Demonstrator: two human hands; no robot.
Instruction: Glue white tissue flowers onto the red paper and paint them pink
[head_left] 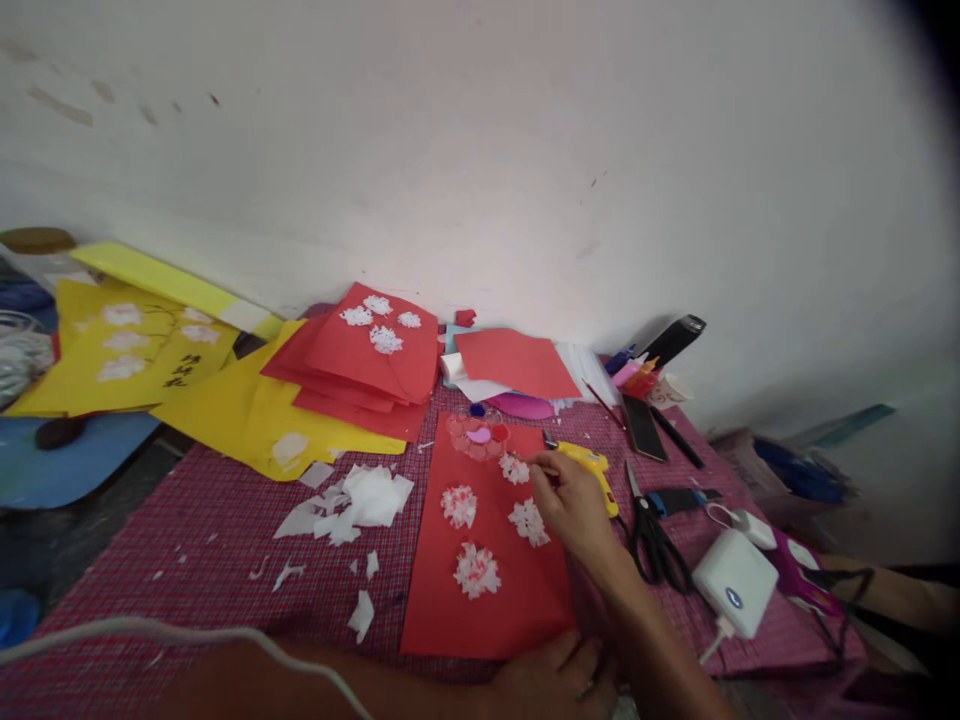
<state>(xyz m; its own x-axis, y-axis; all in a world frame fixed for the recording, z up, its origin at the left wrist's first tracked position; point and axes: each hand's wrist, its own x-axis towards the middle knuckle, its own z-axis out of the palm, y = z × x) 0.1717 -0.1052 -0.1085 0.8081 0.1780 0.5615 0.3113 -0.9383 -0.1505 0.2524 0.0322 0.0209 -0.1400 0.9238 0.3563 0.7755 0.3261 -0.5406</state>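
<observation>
A red sheet of paper (495, 625) lies on the table, with several crumpled white paper flowers on it. Pink colour marks the left flower (459, 507) and the lower flower (477, 571). My right hand (574, 500) is closed in a pinch beside the upper right flower (514, 468); a thin stick-like tool seems to be in its fingers, mostly hidden. Below it sits a plain white flower (529, 522). A clear paint palette (457, 437) with pink and red paint rests on the sheet's top. My left hand (559, 680) lies at the sheet's near edge, fingers apart.
Right of the sheet are a yellow glue gun (589, 460), black scissors (656, 545), a blue-handled tool (679, 501) and a white charger (736, 582). White paper scraps (367, 497) lie left. Behind are stacked red sheets (337, 365) and yellow sheets (225, 420). A white cable (187, 630) crosses in front.
</observation>
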